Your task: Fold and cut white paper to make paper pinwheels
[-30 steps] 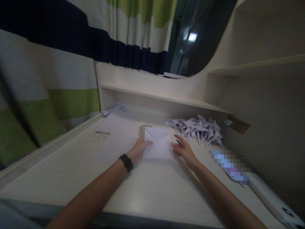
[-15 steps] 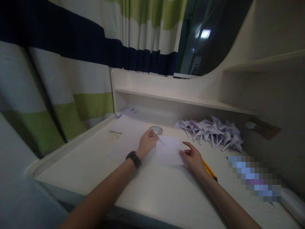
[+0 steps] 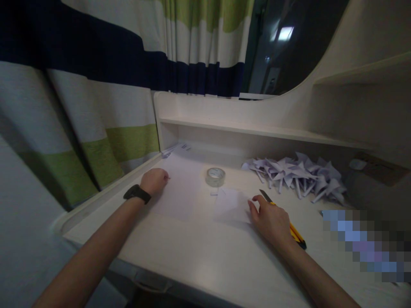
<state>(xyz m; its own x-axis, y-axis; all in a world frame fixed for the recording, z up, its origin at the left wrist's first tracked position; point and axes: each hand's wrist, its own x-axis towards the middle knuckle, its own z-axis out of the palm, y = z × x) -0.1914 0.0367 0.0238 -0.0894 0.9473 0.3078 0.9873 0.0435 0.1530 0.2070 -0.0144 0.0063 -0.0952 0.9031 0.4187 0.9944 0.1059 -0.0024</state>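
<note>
Head view: the right hand (image 3: 272, 220) rests at the right edge of a white paper square (image 3: 229, 205), thumb and forefinger curled close to it, probably to steady it; whether this grip pinches the paper or merely touches it, I cannot tell. The left hand (image 3: 154, 182), fingers bunched, is at the left edge of a large white sheet (image 3: 180, 188); a tiny reddish speck shows by its fingertips, too small to identify, so what that grip has, if anything, is unclear. Partly hidden by the right hand, a yellow-and-black cutter knife (image 3: 298, 239) slants with its blade pointing away from the person, perhaps to be within reach. A small white scrap (image 3: 214, 194) and a clear tape roll (image 3: 215, 177) sit just beyond the square, likely handy there. Paper pinwheels (image 3: 289, 171) are heaped at the back right of the bench (image 3: 199, 261), apparently to leave working room.
</note>
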